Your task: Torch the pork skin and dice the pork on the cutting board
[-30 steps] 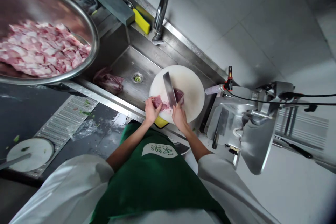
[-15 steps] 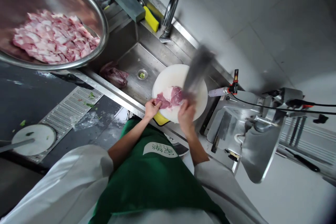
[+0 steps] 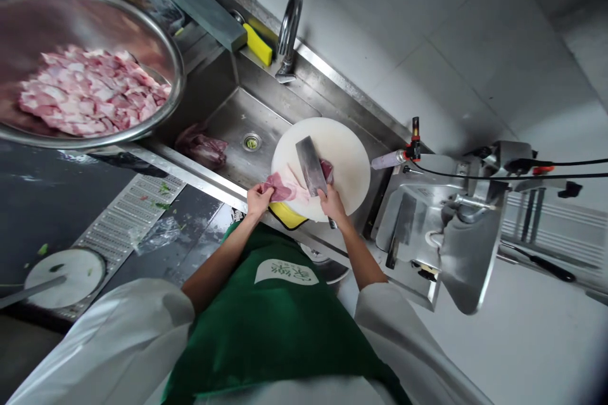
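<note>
My right hand (image 3: 333, 204) grips the handle of a cleaver (image 3: 310, 164), its broad blade lying over the meat on a round white cutting board (image 3: 349, 145). Between the fingers of my left hand (image 3: 259, 200) is the end of a piece of raw meat (image 3: 279, 188), at the board's left edge. A pale, fatty stretch of the meat runs from there toward the blade, and a darker red part shows just right of the cleaver. The blade hides some of the meat beneath it. Under the board's near edge sits a yellow object (image 3: 287, 215).
A steel bowl (image 3: 177, 69) of cut meat (image 3: 95, 92) stands at the left. More raw meat (image 3: 202, 144) lies in the sink (image 3: 263, 114) near the drain. A faucet (image 3: 291, 25) rises behind; a torch (image 3: 399, 155) and a metal slicing machine (image 3: 470, 247) are at the right.
The cleaver has come down from its blurred, raised position onto the meat, its blade now tilted left. My left hand still pinches the meat's end, drawn slightly left. The view has shifted a little.
</note>
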### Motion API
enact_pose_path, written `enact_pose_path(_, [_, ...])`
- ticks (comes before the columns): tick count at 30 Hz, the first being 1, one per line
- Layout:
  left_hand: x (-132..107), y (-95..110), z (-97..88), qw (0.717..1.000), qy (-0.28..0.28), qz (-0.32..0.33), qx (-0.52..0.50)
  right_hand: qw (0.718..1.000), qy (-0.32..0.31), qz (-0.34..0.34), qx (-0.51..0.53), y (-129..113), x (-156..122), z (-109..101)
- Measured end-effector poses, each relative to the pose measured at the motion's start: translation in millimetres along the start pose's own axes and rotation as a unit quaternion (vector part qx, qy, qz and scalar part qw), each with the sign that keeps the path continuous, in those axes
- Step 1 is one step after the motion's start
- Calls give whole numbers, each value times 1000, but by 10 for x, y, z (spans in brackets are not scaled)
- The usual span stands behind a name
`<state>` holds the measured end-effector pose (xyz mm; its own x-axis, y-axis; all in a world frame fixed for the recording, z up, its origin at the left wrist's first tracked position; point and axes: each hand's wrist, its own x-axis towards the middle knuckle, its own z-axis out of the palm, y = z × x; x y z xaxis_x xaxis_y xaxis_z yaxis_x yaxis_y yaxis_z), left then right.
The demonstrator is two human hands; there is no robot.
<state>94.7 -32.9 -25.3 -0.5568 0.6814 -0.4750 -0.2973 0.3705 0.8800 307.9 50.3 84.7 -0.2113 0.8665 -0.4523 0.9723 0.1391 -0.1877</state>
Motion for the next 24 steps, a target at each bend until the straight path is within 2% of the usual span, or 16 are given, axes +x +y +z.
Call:
enact_pose_path(4, [-15, -23, -73, 998, -9, -8, -55, 1000, 0, 4, -13, -138, -197, -122])
enact_pose_path(7, [-7, -31, -71, 996, -15, -19, -84, 999, 45, 8, -19, -246, -328, -224])
enact_pose_path(10, [-4, -30, -31, 993, -19, -35, -112, 996, 83, 19, -18, -281, -421, -166])
enact_pose_path(13, [21, 9, -23, 990, -5, -47, -136, 999, -10, 30, -36, -192, -574, 57])
enact_pose_path(15, [81, 81, -84, 987, 17, -40, -154, 995, -81, 36, -48, -45, -736, 201])
enact_pose_path(18, [252, 295, -245, 980, 44, 0, -192, 992, -110, 49, -48, 261, -1018, 292])
enact_pose_path(20, [400, 522, -289, 978, 41, 42, -202, 992, -114, 47, -25, 467, -1175, 284])
enact_pose_path(22, [554, 799, -173, 977, 12, 89, -195, 994, -97, 42, 20, 636, -1281, 271])
enact_pose_path(24, [703, 1083, 145, 973, -35, 130, -185, 993, -62, 59, 76, 757, -1339, 295])
